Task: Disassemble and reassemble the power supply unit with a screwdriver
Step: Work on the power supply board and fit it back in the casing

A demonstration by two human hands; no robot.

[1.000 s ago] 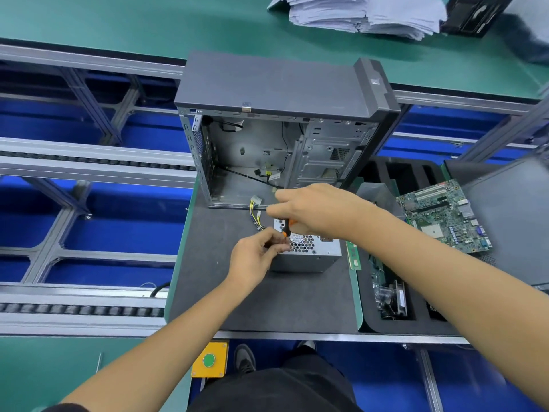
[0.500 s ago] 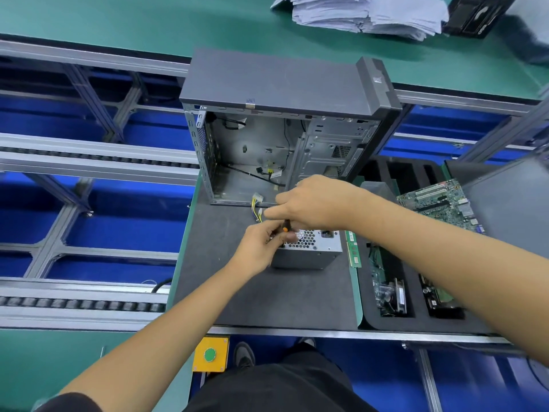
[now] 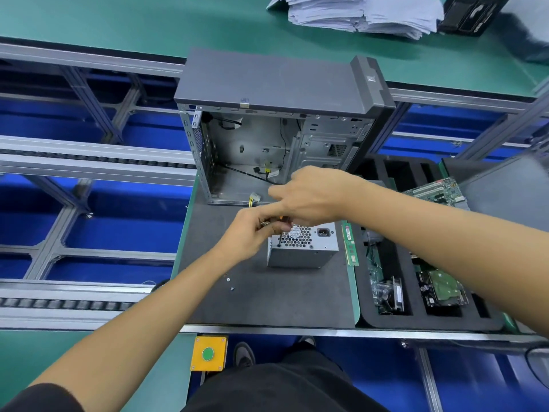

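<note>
A: Head view. Where's the PSU [image 3: 303,248]?

B: I see it on the dark mat [image 3: 267,301] on the table [image 3: 89,19], in front of the open case [image 3: 267,138], its grille face up. A RAM stick [image 3: 350,245] lies just beside it on the right.

A: And the hands?

B: My right hand [image 3: 312,194] is above the PSU with fingers curled round the screwdriver [image 3: 280,233]; its shaft runs down to a corner of the grille face. My left hand [image 3: 252,230] is right beside it, fingers curled at the shaft, touching the right hand. It seems to pinch something small, but I can't tell what.

A: Anything else?

B: Two screws [image 3: 229,283] lie loose on the mat near my left forearm. A foam tray [image 3: 416,322] to the right holds boards and a drive. Papers [image 3: 365,13] are stacked at the far side of the table.
</note>
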